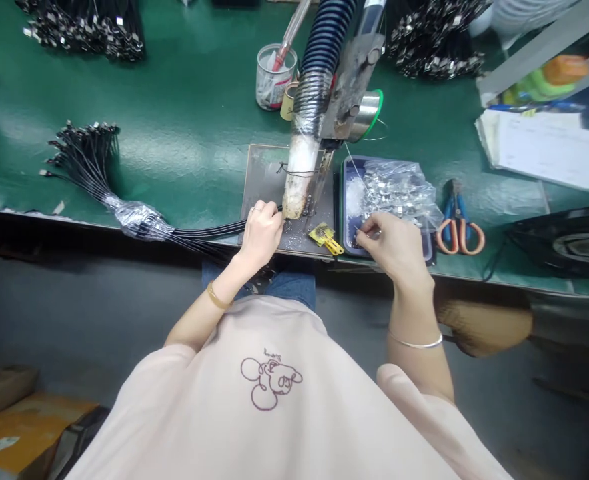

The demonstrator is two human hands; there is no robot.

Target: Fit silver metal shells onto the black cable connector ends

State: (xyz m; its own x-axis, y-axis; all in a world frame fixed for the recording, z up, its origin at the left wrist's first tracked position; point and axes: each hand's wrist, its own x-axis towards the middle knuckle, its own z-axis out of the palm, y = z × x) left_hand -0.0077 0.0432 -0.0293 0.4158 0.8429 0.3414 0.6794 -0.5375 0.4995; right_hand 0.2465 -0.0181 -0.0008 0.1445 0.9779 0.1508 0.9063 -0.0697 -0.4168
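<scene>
My left hand [261,233] is closed on a black cable at the front of a grey work plate [264,177], just by the end of a white-wrapped extraction hose [301,163]. A bundle of black cables [201,233] runs left from there, tied with clear wrap [141,220]. Over the front left of a blue tray [428,247], my right hand [391,243] has thumb and forefinger pinched together; what they hold, if anything, is too small to tell. In the tray lie a clear bag of small metal connectors [399,187] and some white grains.
A yellow cutter [330,240] lies on the plate's front edge. Pliers with orange and blue handles [457,220] lie right of the tray. Behind stand a solder wire spool [369,113] and a clear cup [275,80]. Papers [544,147] lie at the right.
</scene>
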